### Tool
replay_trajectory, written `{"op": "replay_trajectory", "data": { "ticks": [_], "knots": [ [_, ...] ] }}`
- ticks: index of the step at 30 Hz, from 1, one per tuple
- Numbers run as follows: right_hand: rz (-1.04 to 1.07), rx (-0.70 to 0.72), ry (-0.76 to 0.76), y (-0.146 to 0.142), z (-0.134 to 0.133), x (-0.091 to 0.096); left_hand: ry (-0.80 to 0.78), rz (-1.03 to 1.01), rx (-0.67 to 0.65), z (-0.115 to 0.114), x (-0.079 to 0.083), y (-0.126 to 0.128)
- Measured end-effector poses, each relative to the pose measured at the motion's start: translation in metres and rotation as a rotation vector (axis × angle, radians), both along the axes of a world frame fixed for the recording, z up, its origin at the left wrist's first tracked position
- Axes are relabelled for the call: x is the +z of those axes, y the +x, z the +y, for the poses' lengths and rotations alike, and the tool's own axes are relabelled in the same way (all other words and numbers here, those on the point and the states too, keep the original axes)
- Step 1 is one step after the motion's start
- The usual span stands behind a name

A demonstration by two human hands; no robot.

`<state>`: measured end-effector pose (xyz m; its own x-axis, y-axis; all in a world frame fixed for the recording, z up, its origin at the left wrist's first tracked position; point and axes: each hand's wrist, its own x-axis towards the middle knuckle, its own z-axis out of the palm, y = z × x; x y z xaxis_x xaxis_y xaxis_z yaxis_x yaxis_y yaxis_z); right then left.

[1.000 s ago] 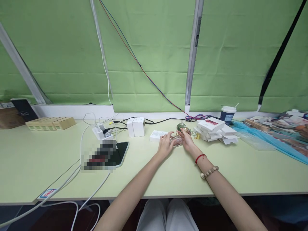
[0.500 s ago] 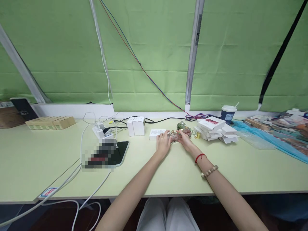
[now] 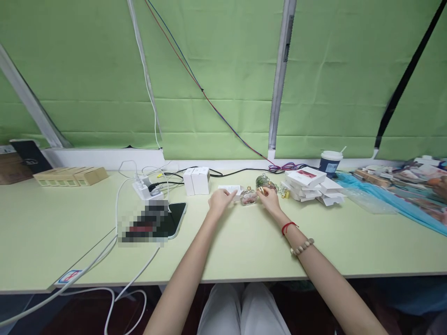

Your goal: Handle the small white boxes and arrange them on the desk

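A small round glass bottle (image 3: 248,197) with reddish contents stands on the pale green table (image 3: 244,251) between my hands. My left hand (image 3: 219,202) lies just left of it, fingers loosely stretched, the fingertips touching a flat white box (image 3: 230,189). My right hand (image 3: 268,199) is just right of the bottle, its fingertips pinched together around something small and gold that I cannot make out. A second, greenish glass bottle (image 3: 262,180) stands right behind my right hand.
A pile of flat white boxes (image 3: 309,185) and a paper cup (image 3: 330,163) are to the right, with blue plastic and clutter beyond. Two upright white boxes (image 3: 197,181), a power strip (image 3: 144,190) with cables and a dark tablet (image 3: 172,216) lie left.
Both hands held the glass bottle and moved it farther back. It now stands on the table. My left hand has let go and shifted left to the flat white box.
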<state>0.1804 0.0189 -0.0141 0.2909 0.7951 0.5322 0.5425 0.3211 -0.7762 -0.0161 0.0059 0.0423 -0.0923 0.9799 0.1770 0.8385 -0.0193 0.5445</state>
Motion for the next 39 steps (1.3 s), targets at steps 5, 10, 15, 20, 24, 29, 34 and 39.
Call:
{"op": "replay_trajectory", "data": {
  "ticks": [5, 10, 15, 20, 24, 29, 34, 39],
  "knots": [
    [0.030, -0.028, 0.012, -0.002, 0.000, 0.000, 0.002, 0.095, -0.103, 0.002, -0.017, 0.000],
    [0.015, -0.040, 0.014, -0.001, 0.003, -0.003, 0.015, 0.123, -0.144, 0.006, -0.022, -0.004],
    [0.020, -0.044, 0.060, 0.000, 0.005, -0.005, 0.040, 0.142, -0.211, 0.005, -0.023, -0.004],
    [0.040, 0.022, 0.084, -0.003, 0.004, -0.004, 0.117, 0.214, -0.385, 0.002, -0.027, 0.004],
    [0.061, 0.075, 0.085, -0.005, 0.003, -0.003, 0.106, 0.247, -0.364, 0.002, -0.029, 0.007],
    [0.086, 0.078, 0.054, -0.006, 0.000, -0.001, 0.095, 0.193, -0.264, 0.005, -0.031, 0.007],
    [0.113, 0.084, 0.015, -0.007, -0.003, 0.002, 0.075, 0.182, -0.226, 0.005, -0.033, 0.007],
    [0.188, 0.106, 0.006, -0.007, 0.000, -0.002, 0.089, 0.123, -0.230, 0.007, -0.034, 0.005]
  ]
}}
